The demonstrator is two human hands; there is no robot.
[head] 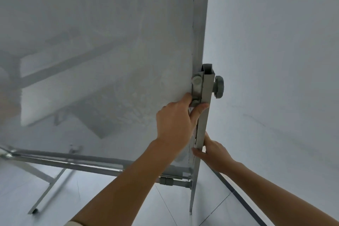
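Note:
A large whiteboard (95,51) with a smudged, reflective surface stands on a metal stand. Its right side is fixed to a grey square upright post (206,112) by a bracket with a round grey knob (219,87) on the outer side and a bolt head (197,80) on the board side. My left hand (176,123) grips the board's right frame just below the bracket, its thumb lying on the post. Lower down, my right hand (213,154) holds the post from the right, with the thumb across its front.
The stand's lower crossbar (82,163) and its angled legs (45,194) reach out over the pale tiled floor (165,207). A white wall (275,60) rises close behind the post, with a dark skirting strip (244,200) along its foot.

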